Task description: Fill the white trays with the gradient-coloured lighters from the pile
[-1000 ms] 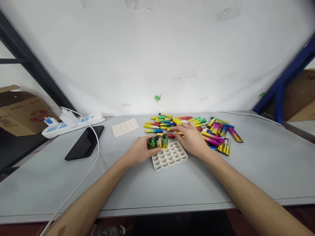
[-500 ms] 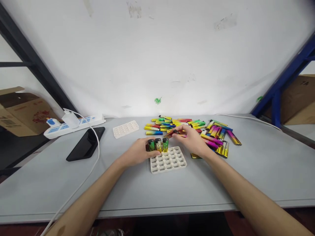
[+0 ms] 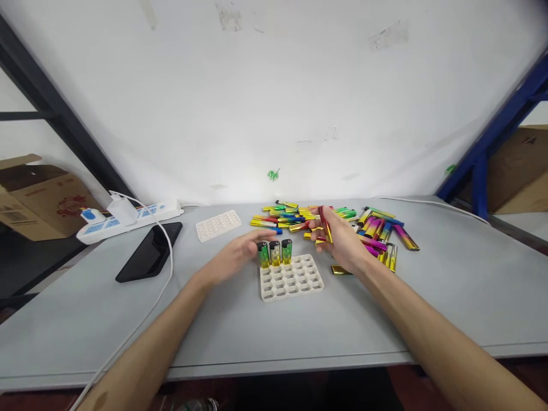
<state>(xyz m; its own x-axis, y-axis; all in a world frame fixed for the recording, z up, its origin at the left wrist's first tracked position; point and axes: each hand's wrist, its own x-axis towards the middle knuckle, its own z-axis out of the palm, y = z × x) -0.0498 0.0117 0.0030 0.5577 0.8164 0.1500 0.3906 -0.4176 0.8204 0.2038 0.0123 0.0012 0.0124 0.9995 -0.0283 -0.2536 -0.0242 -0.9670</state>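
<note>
Three green, silver and gold lighters [image 3: 274,254] with black tops stand upright in the back row of a white tray [image 3: 291,287] full of oval holes. Just left of them, my left hand [image 3: 233,258] is open and empty, its fingers stretched out behind the lighters; motion blurs it slightly. My right hand [image 3: 346,240] holds a shiny red and gold lighter [image 3: 325,225] tilted upright, above and behind the tray's right side. Loose metallic lighters [image 3: 274,217] lie in a pile behind both hands, and my right hand hides part of it.
More coloured lighters [image 3: 387,231] lie heaped on the right of the grey table [image 3: 342,337]. A second white tray [image 3: 218,225] lies at the back left. Further left are a black phone [image 3: 149,251], a power strip [image 3: 100,228] and a white cable [image 3: 141,319]. Cardboard boxes [image 3: 55,205] flank the table.
My left hand has let go of the standing lighters and opened, fingers stretching further back. My right hand has moved right, and the lighter in it has turned upright.
</note>
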